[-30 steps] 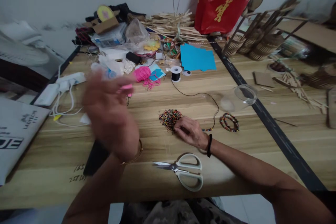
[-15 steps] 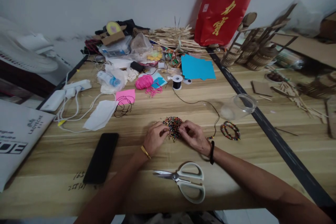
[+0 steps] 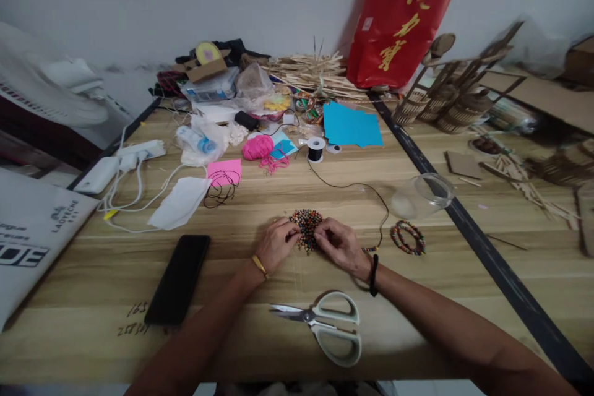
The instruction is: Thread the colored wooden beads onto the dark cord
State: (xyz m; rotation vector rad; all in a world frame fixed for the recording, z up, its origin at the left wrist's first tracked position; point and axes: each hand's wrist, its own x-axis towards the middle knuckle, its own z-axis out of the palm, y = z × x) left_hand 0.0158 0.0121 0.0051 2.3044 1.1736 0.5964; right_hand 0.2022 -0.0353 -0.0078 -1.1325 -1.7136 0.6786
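Note:
A pile of small multicoloured beads [image 3: 307,223] lies on the wooden table between my hands. My left hand [image 3: 277,244] rests at its left edge, thumb and fingertips pinched together; whatever they hold is too small to see. On the pile's right side my right hand [image 3: 341,244] is also closed in a pinch, its contents hidden. A black cord [image 3: 357,184] runs from a spool [image 3: 315,150] round to a short row of strung beads [image 3: 370,249] beside my right hand, where it passes out of sight. A coiled beaded bracelet [image 3: 408,237] lies further right.
Scissors [image 3: 320,322] lie near the front edge, a black phone [image 3: 177,279] to the left. A clear plastic jar [image 3: 424,193] lies behind the bracelet. Pink yarn [image 3: 258,147], blue paper [image 3: 352,125] and a red bag [image 3: 403,18] are at the back.
The view has tilted slightly, so the table's contents sit a little lower. Both hands stay at the bead pile, with only small finger movements.

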